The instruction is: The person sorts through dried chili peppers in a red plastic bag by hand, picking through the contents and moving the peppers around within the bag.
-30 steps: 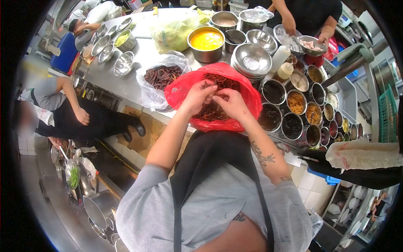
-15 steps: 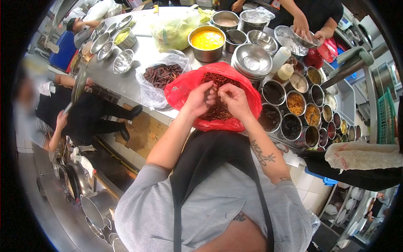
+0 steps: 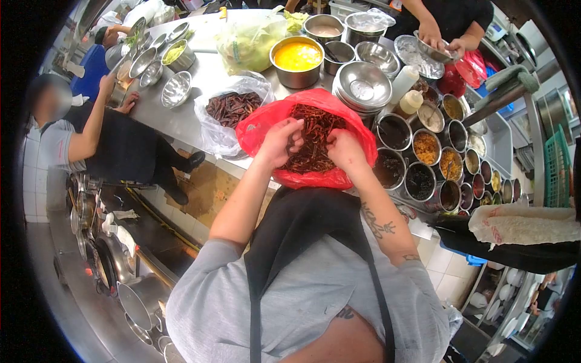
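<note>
A red plastic bag [image 3: 251, 130] sits open at the table's near edge, with dark red dried chilies [image 3: 311, 140] inside it. My left hand [image 3: 282, 144] is over the bag's left side, thumb and forefinger pinched together and the other fingers curled. What it pinches, if anything, is too small to tell. My right hand [image 3: 346, 149] is at the right side of the bag, low by the chilies, its fingers curled and the fingertips partly hidden. A clear plastic bag [image 3: 212, 136] with larger, wrinkled dried chilies [image 3: 235, 107] stands just left of the red bag.
Beyond the bags stand a pot of yellow liquid [image 3: 298, 58], stacked metal bowls [image 3: 365, 86] and squeeze bottles [image 3: 410, 104]. Several seasoning tins [image 3: 426, 148] crowd the right side. One co-worker [image 3: 103, 142] stands at left; another's hands [image 3: 445, 41] hold a bowl across the table.
My hands were close together over the chilies and have moved apart, the right one down and to the right. The left co-worker has turned towards the table and leaned a hand on it.
</note>
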The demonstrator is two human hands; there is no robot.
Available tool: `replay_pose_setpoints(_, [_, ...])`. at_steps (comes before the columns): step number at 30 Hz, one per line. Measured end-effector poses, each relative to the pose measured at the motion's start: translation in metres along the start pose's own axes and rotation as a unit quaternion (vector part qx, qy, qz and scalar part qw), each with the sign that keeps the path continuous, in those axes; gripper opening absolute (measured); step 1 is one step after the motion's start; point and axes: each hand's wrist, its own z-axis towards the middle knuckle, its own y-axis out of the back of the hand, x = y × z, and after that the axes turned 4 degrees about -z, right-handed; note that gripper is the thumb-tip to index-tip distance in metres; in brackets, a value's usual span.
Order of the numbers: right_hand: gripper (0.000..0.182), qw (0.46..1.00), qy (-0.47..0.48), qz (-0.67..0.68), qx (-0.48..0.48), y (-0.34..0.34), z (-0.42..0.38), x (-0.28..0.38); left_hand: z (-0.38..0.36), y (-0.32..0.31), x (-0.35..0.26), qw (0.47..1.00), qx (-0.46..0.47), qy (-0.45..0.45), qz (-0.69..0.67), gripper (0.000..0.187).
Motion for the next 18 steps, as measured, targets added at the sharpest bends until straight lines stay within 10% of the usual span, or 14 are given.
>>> replay_pose_setpoints(8, [0.036,0.997,0.007,-0.032,0.063,-0.009,-0.003,0.002,0.002,0.005,0.006,0.982,-0.003,-0.008,0.191,0.018])
replay_pose_setpoints(13, [0.036,0.997,0.001,-0.046,0.069,-0.012,-0.003,0.010,-0.004,-0.007,0.018,0.795,0.027,-0.060,0.603,0.026])
replay_pose_setpoints(18, [0.026,0.999,0.026,0.017,0.040,-0.023,0.000,-0.003,-0.003,-0.017,0.028,0.788,-0.033,-0.071,0.610,0.028])
